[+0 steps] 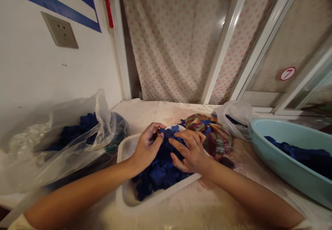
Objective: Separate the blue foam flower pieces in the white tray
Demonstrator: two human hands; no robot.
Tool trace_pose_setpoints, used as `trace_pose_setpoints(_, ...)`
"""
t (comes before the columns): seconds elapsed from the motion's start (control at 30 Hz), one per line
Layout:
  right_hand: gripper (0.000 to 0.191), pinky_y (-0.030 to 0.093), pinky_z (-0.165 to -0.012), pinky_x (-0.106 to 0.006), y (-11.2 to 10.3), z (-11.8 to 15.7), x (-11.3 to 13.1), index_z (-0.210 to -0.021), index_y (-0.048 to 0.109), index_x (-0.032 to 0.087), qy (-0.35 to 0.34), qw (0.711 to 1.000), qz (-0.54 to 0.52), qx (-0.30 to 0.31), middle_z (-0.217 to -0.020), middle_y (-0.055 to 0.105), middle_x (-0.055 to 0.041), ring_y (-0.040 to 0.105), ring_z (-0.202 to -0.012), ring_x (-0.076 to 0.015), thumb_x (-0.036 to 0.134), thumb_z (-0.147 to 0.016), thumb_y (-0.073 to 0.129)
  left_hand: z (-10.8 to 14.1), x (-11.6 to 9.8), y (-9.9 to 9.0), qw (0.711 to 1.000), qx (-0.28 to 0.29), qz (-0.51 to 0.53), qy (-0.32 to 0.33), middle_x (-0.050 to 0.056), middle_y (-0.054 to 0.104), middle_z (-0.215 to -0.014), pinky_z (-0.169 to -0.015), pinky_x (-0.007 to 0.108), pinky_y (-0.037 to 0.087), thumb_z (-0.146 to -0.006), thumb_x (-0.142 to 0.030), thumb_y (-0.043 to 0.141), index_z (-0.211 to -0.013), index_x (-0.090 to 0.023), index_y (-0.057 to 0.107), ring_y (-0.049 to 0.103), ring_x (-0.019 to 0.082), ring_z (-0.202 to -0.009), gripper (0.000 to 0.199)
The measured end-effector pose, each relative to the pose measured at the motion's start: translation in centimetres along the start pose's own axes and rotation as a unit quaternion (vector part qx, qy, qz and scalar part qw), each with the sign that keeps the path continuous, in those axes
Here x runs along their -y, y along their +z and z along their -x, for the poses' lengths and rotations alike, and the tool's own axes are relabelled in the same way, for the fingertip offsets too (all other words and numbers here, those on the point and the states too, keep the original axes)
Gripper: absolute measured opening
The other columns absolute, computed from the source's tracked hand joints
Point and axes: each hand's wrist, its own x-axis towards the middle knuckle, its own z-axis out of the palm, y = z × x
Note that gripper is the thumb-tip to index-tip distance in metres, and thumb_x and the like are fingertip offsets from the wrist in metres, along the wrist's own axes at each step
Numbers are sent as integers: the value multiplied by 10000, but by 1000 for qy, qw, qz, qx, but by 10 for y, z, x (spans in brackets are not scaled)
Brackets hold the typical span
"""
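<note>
A white tray [124,202] holds a heap of dark blue flower-shaped pieces [158,174]. Over the back of the heap, my left hand [150,143] is closed, its thumb and fingers pinched at the edge of a blue piece [167,133]. My right hand [189,150] is just to the right, palm down with its fingers spread, and its fingertips reach toward the same pieces. Whether the right fingertips touch a piece is hard to tell. A brighter blue piece [175,128] shows behind the fingers.
At the left lies a clear plastic bag [101,119] with blue pieces inside. Behind my right hand sits a striped multicoloured bundle [220,136] beside a whitish plastic bag [238,111]. A light turquoise basin [282,174] with dark blue pieces stands at the right. A curtain hangs behind.
</note>
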Motion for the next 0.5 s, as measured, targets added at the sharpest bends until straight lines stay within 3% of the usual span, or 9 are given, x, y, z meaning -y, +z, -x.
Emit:
trace_pose_setpoints(0.2,392,315,-837,-383,-1,0,0,-1155,558,228,7,1000,-22,19,-1088,565,-63,500,-1002,-223,291,-768,540,-2,2,-4,998,-57,-2,35,-18,501,-709,-562,181,387,-804,-223,528,-898,-173,530,456,90,-616,107)
trace_pose_setpoints(0.43,539,347,-851,-399,0,2,-2,-1280,444,205,23,999,-46,10,-1176,529,-96,500,-1046,-248,220,-754,557,1,2,-4,998,-50,10,39,-39,459,-637,-504,171,357,-781,-201,548,-883,-173,530,425,78,-550,107)
trace_pose_setpoints(0.5,543,347,-849,-400,-1,2,-2,-1289,436,237,27,998,-42,38,-1204,519,-90,500,-1058,-255,217,-759,553,2,1,-4,998,-47,5,34,-40,452,-635,-498,173,351,-781,-207,551,-885,-175,527,417,77,-543,112)
